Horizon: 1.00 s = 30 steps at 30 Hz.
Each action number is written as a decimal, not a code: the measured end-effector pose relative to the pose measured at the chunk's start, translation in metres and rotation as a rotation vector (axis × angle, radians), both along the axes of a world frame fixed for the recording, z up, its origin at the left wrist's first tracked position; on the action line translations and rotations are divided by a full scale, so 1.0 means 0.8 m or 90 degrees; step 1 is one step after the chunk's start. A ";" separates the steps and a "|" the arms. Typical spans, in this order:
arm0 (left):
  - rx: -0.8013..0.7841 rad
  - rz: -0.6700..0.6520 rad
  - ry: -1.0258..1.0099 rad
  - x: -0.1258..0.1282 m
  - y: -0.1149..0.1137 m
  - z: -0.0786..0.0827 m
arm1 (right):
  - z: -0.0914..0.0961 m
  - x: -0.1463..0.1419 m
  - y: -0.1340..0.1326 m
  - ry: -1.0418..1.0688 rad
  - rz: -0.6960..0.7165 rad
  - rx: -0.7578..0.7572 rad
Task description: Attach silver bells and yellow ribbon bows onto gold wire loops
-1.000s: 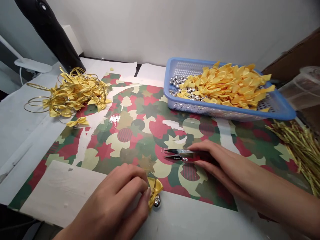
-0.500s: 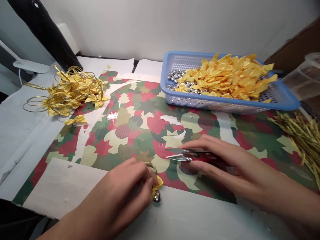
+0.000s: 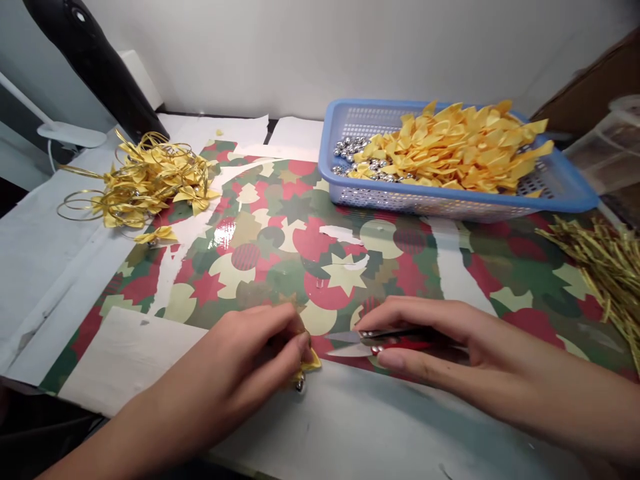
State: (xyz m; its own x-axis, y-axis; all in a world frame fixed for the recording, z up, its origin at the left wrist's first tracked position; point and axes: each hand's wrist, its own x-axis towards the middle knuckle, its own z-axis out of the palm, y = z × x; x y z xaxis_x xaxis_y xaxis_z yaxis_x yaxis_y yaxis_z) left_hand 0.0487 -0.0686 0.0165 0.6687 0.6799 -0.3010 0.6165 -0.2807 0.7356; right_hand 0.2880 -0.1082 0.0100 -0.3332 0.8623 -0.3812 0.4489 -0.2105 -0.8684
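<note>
My left grip [image 3: 240, 353] is closed in a pinch on a small yellow ribbon bow [image 3: 311, 363], with a silver bell [image 3: 299, 385] hanging just below it at the fingertips; my fingers hide most of the bow. My right grip [image 3: 435, 340] is clamped around a pair of thread snips [image 3: 385, 339], whose steel blades point left, their tips just beside the bow and not quite touching it. Both grips rest over the near edge of a sheet of red, green and cream wrapping paper [image 3: 280, 267], with a white board [image 3: 130, 353] under my left forearm. Farther up the table, a blue plastic basket [image 3: 450, 197] holds a heap of loose yellow bows [image 3: 460, 150] and silver bells [image 3: 353, 150]. To the left lies a tangle of bows with gold wire loops [image 3: 150, 183], and a bundle of gold twist ties [image 3: 613, 273] sits at the right edge.
</note>
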 end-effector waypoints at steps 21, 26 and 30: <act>0.000 0.015 -0.014 0.002 0.000 0.000 | 0.003 -0.023 -0.001 0.051 0.005 -0.087; -0.011 0.014 0.006 0.002 0.000 0.001 | 0.003 -0.025 -0.001 0.056 0.010 -0.078; -0.021 0.016 0.009 0.002 0.001 -0.001 | 0.001 -0.024 -0.001 0.062 0.014 -0.082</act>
